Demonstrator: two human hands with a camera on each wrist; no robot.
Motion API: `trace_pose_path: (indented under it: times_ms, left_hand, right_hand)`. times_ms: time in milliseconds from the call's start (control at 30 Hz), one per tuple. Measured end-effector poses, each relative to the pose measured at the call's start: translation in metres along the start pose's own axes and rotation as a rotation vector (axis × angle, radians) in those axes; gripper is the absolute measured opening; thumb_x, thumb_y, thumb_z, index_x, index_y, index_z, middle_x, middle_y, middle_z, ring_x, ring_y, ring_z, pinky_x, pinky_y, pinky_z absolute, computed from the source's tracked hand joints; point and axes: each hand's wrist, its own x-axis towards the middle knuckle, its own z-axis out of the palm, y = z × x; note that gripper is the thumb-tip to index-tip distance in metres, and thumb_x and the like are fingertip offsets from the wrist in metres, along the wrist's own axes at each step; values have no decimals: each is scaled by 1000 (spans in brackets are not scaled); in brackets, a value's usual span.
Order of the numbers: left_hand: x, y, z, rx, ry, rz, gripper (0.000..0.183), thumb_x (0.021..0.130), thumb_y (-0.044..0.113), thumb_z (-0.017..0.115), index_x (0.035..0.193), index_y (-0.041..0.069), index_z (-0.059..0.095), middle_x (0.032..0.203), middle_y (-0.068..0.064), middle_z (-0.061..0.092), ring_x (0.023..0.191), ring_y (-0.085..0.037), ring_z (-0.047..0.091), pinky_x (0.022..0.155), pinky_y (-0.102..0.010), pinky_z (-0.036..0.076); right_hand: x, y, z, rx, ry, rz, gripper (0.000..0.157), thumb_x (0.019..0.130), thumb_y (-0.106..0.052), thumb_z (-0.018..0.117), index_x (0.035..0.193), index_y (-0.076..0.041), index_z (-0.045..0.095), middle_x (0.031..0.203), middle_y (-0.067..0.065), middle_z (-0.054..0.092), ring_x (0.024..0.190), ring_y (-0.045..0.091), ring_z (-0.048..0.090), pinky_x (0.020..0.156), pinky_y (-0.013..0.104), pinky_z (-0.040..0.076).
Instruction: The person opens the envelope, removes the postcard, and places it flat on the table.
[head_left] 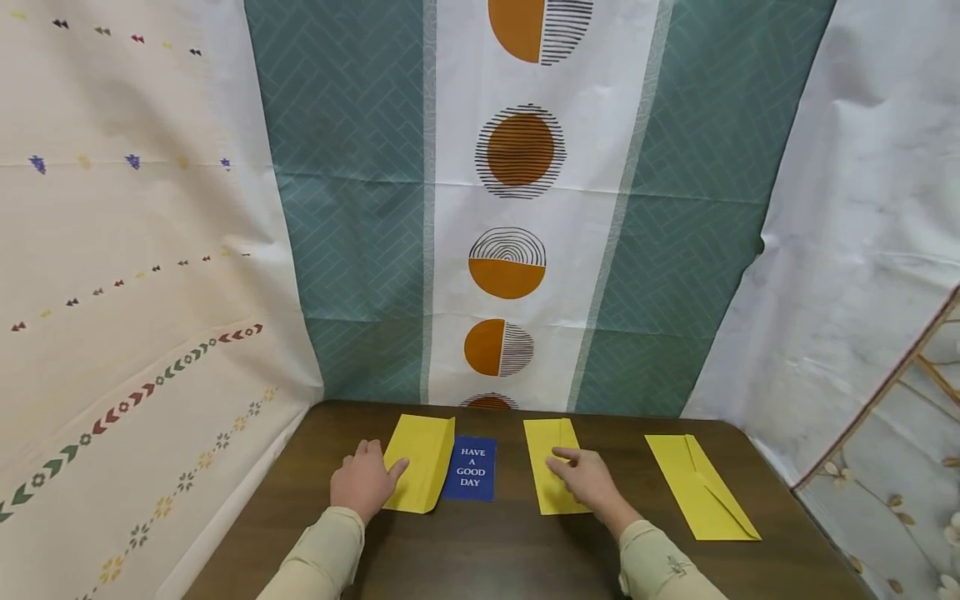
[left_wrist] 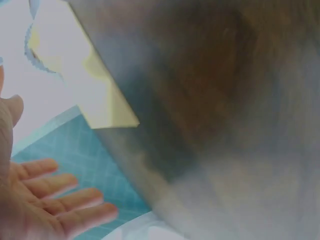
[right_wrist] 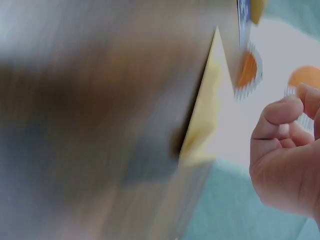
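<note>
Yellow envelopes (head_left: 426, 460), contents hidden, lie near the spread left hand (head_left: 364, 481) and loosely curled right hand (head_left: 590, 480).

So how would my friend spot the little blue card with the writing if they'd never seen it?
On the dark brown table, find the yellow paper envelope by the person's left hand. At that envelope's right edge lies a small blue rectangular card. Unlike that envelope and the yellow one by the right hand, it is blue, with HAVE A GOOD DAY in white capitals.
</note>
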Motion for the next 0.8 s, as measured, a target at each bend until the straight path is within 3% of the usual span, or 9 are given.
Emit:
trace_pose_path:
  times_ms: [33,133,233,367,533,700,800]
  left_hand:
    - [1,1,-3,5,37,34,76,97,53,73,136,-12,62,140,-34,64,109,-54,68,86,-65,61]
    - [5,11,-11,-1,81,97,71,96,51,75,137,-7,64,141,-30,66,114,-50,68,93,-62,61]
    - [8,28,-14,-20,95,170,69,96,50,75,140,-2,64,142,-26,67,118,-46,67,100,-58,59]
    - [7,58,-10,-30,75,270,66,97,51,74,141,3,64,146,-22,66,127,-44,65,109,-58,54]
    - [3,100,3,-30,11,342,71,94,58,74,144,8,64,153,-20,61,137,-44,60,116,-62,48]
    - [0,135,25,-1,-13,453,74,93,64,72,143,10,64,152,-18,62,139,-43,59,117,-63,47]
    - [-5,156,42,14,-63,495,78,94,69,69,147,12,62,156,-16,59,145,-44,54,120,-64,42]
  right_hand:
    - [-1,4,-12,25,6,24,51,106,-29,69,148,-1,62,91,14,68,55,15,45,51,30,40]
    - [-3,13,-43,29,33,50,57,107,-29,68,154,1,54,100,19,70,68,20,58,59,33,51]
    - [-4,20,-67,-9,46,47,64,107,-32,67,157,4,48,120,25,73,88,25,70,76,40,62]
    - [-5,27,-86,-61,45,41,73,106,-36,69,159,6,43,135,28,69,102,30,75,86,47,64]
    - [-5,36,-93,-104,56,39,77,103,-37,72,158,8,43,133,28,69,103,31,75,82,44,64]
    - [-1,44,-83,-147,54,24,72,104,-32,71,157,9,44,132,28,70,100,31,77,81,44,64]
    - [2,46,-74,-179,52,23,71,103,-30,72,157,8,45,130,26,71,93,26,75,78,41,64]
